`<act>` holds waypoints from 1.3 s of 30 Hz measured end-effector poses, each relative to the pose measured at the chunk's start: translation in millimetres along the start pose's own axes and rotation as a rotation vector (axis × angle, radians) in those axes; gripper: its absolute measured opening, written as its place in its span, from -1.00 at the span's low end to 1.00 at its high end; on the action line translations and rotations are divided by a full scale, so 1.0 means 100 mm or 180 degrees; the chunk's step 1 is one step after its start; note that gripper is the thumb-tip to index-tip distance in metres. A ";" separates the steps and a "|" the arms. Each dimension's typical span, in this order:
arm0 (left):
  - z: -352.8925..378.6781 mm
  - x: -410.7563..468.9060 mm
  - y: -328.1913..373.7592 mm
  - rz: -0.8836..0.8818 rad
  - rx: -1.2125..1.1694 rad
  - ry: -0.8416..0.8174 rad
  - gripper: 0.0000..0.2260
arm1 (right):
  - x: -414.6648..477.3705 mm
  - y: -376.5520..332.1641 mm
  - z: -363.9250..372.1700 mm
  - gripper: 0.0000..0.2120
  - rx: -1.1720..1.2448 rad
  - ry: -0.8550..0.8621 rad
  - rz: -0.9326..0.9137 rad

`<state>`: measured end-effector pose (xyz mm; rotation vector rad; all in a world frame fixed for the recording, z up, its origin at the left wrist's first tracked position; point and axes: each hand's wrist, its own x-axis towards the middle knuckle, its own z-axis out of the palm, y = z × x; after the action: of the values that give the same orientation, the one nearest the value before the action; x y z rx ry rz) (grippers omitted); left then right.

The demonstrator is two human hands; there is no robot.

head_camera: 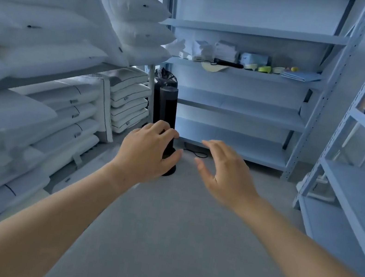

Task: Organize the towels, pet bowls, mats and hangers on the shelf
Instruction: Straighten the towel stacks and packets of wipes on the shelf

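— A narrow storeroom with a smooth grey floor [185,224]. Where are the task's things?
— All on one board of the pale blue metal shelving rack [257,28] at the far wall. Folded white towels [225,50] sit at its left, small green and cream pet bowls [264,68] mid-board, and flat blue mats [301,75] at its right end. A dark bar [229,63] in front may be hangers; it is too small to tell.
— Anything in the bowls?
— Cannot tell from here.
— And the hands?
— Both are bare and hold nothing. The left hand [148,149], fingers loosely curled, and the right hand [229,173], fingers spread, reach toward that rack, well short of it, probably to start sorting. A black tower fan [167,104] stands at the rack's left foot.
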<state>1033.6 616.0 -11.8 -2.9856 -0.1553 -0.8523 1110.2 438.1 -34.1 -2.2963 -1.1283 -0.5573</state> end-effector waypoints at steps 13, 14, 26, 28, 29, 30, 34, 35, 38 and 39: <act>1.63 1.94 -0.23 0.0209 0.0133 -0.0316 -0.59 | 1.44 1.74 0.85 -0.59 -0.0145 -0.0163 0.0229; 1.78 2.16 -0.19 0.0240 0.0133 -0.0320 -0.58 | 1.57 1.94 0.87 -0.59 -0.0180 -0.0176 0.0227; 3.18 4.29 -0.08 0.0387 -0.0048 -0.0409 -0.53 | 2.98 3.96 1.21 -0.55 -0.0639 -0.0282 0.0391; 3.34 4.54 -0.27 0.0319 -0.0023 -0.0368 -0.51 | 3.28 4.13 1.42 -0.55 -0.0608 -0.0335 0.0350; 3.42 4.66 -0.38 0.0270 -0.0013 -0.0346 -0.51 | 3.44 4.19 1.53 -0.55 -0.0587 -0.0348 0.0328; 3.52 4.79 -0.49 0.0224 0.0000 -0.0334 -0.51 | 3.61 4.26 1.65 -0.55 -0.0570 -0.0351 0.0309; 3.93 5.34 -0.96 0.0164 0.0019 -0.0298 -0.52 | 4.32 4.51 2.16 -0.55 -0.0483 -0.0326 0.0272; 4.02 5.48 -1.07 0.0153 0.0019 -0.0268 -0.53 | 4.51 4.57 2.27 -0.55 -0.0469 -0.0337 0.0243; 4.22 5.95 -1.44 0.0168 0.0053 -0.0209 -0.54 | 5.12 4.75 2.53 -0.54 -0.0415 -0.0334 0.0221; 4.28 6.11 -1.56 0.0152 0.0080 -0.0178 -0.55 | 5.32 4.81 2.61 -0.55 -0.0392 -0.0315 0.0226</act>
<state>1758.0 849.7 -51.4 -2.9782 -0.0949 -0.7567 1837.7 665.8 -66.5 -2.4836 -1.0801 -0.5037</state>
